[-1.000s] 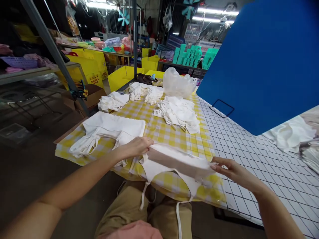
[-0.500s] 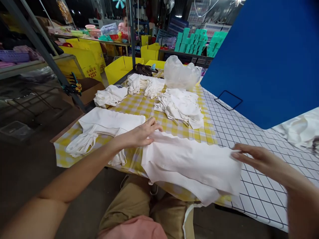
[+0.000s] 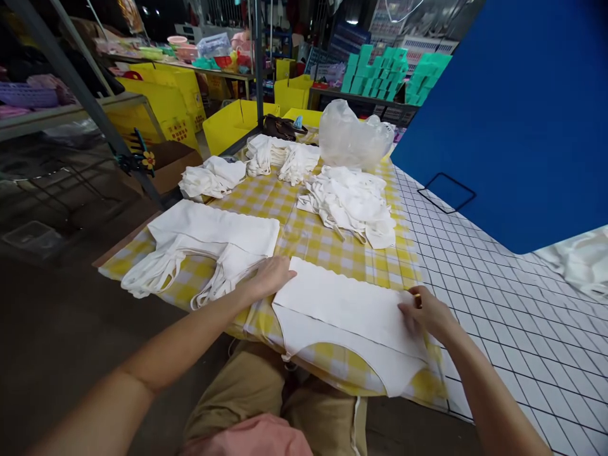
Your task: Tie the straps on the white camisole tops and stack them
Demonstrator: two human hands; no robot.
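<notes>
A white camisole-like top (image 3: 351,310) lies spread on the yellow checked tablecloth (image 3: 280,202) in front of me, its scalloped edge away from me and its curved cut-out toward me. My left hand (image 3: 273,278) is closed at its upper left corner, the thumb on the fabric. At the right end, my right hand (image 3: 425,313) has curled fingers gripping the cloth edge; they are slightly blurred. Just left of it rests a neat stack of white tops (image 3: 213,231), with straps bunched toward me.
Farther back are a loose heap of white tops (image 3: 354,202), folded white bundles (image 3: 213,177) and a clear plastic bag (image 3: 351,136). A large blue board (image 3: 498,139) stands at right over a white grid-patterned surface (image 3: 498,304). A metal post (image 3: 95,104) rises at the table's left.
The white top has gone from raised and rumpled to lying flat. My right hand has moved left and down to its end; my left hand has shifted slightly left and down.
</notes>
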